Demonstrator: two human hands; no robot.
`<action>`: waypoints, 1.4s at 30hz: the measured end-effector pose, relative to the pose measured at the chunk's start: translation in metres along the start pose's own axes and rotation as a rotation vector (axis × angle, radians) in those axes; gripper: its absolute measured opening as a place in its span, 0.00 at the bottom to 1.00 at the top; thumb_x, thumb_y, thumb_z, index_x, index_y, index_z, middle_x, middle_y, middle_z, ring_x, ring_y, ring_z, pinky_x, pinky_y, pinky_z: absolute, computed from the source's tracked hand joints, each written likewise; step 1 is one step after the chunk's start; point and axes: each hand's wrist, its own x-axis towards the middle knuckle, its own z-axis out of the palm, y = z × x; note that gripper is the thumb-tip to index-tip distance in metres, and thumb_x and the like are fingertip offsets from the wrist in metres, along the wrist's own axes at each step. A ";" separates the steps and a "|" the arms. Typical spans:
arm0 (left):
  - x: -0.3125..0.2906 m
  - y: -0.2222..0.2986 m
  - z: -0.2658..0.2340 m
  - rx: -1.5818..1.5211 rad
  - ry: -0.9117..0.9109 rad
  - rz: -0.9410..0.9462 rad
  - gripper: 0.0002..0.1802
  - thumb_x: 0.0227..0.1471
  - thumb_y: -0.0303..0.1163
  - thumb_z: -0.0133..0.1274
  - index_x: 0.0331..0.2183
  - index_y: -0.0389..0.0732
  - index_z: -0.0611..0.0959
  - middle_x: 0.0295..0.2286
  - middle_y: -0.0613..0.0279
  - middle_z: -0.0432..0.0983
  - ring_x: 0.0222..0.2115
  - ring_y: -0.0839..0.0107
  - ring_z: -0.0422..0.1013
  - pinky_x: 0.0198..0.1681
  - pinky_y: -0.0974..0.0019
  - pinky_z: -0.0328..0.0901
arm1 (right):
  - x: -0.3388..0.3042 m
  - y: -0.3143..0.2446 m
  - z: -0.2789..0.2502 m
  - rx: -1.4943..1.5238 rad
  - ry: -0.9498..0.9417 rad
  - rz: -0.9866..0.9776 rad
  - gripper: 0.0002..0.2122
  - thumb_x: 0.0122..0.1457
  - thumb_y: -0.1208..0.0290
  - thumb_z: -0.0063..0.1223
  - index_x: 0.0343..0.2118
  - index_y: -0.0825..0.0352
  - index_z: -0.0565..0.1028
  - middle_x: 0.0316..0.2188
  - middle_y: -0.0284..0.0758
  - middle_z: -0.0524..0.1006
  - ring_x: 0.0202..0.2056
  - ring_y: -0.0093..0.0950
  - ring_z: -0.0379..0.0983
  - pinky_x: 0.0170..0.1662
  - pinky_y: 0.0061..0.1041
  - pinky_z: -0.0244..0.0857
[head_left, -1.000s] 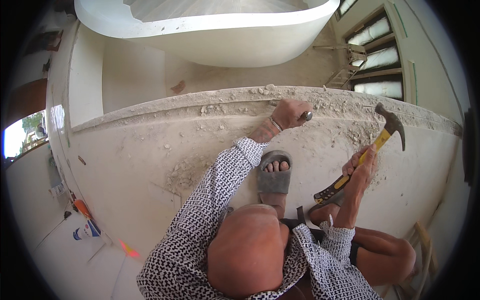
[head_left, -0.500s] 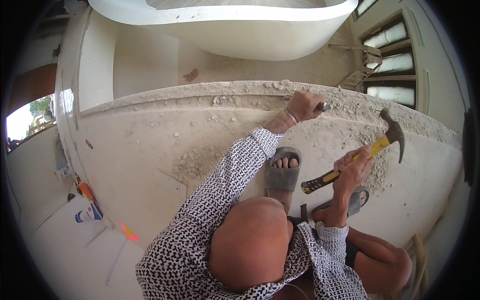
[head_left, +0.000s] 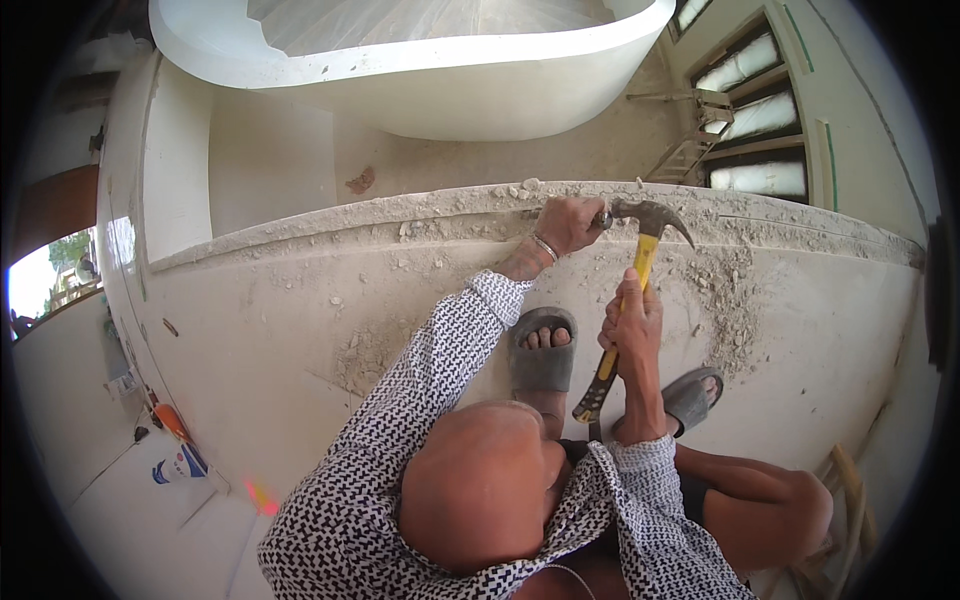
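My left hand (head_left: pixel 570 225) is closed around a chisel (head_left: pixel 603 219); its butt end pokes out to the right of the fist, and most of its shaft is hidden. The chisel lies low along the rough, broken edge strip (head_left: pixel 465 218) of the floor. My right hand (head_left: pixel 635 318) grips a claw hammer (head_left: pixel 646 258) with a yellow and black handle, thumb along the handle. The hammer's head is at the chisel's butt, touching it or very nearly so, and its claw points right.
Rubble (head_left: pixel 735 310) lies right of my feet, with more crumbs (head_left: pixel 365 355) to the left. Beyond the edge there is a drop towards a curved white wall (head_left: pixel 480 90) with steps behind it. A wooden frame (head_left: pixel 700 130) stands far right; wood pieces (head_left: pixel 850 500) lie near right.
The hammer has swung left from out at the right, bringing its head to the chisel's butt. My left hand still holds the chisel against the edge; the whole view has shifted slightly.
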 end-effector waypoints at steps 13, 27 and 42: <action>0.004 0.006 0.003 0.062 -0.129 -0.063 0.10 0.53 0.40 0.59 0.29 0.45 0.79 0.20 0.53 0.78 0.23 0.51 0.77 0.26 0.50 0.71 | 0.005 -0.003 -0.024 0.230 0.127 -0.160 0.16 0.72 0.52 0.45 0.33 0.59 0.64 0.14 0.22 0.60 0.11 0.16 0.57 0.12 0.20 0.54; 0.002 0.000 -0.008 0.166 -0.205 -0.157 0.10 0.51 0.40 0.59 0.28 0.45 0.80 0.23 0.53 0.79 0.27 0.49 0.78 0.29 0.50 0.71 | 0.006 0.010 -0.006 -0.023 -0.023 0.107 0.15 0.73 0.55 0.43 0.32 0.59 0.63 0.15 0.22 0.61 0.11 0.15 0.55 0.12 0.19 0.52; -0.004 0.022 -0.004 -0.281 0.202 0.038 0.05 0.52 0.33 0.57 0.33 0.45 0.80 0.26 0.56 0.78 0.28 0.51 0.76 0.31 0.51 0.70 | 0.004 -0.023 -0.042 0.075 0.269 -0.102 0.15 0.70 0.50 0.48 0.34 0.56 0.68 0.17 0.23 0.62 0.13 0.15 0.56 0.14 0.17 0.54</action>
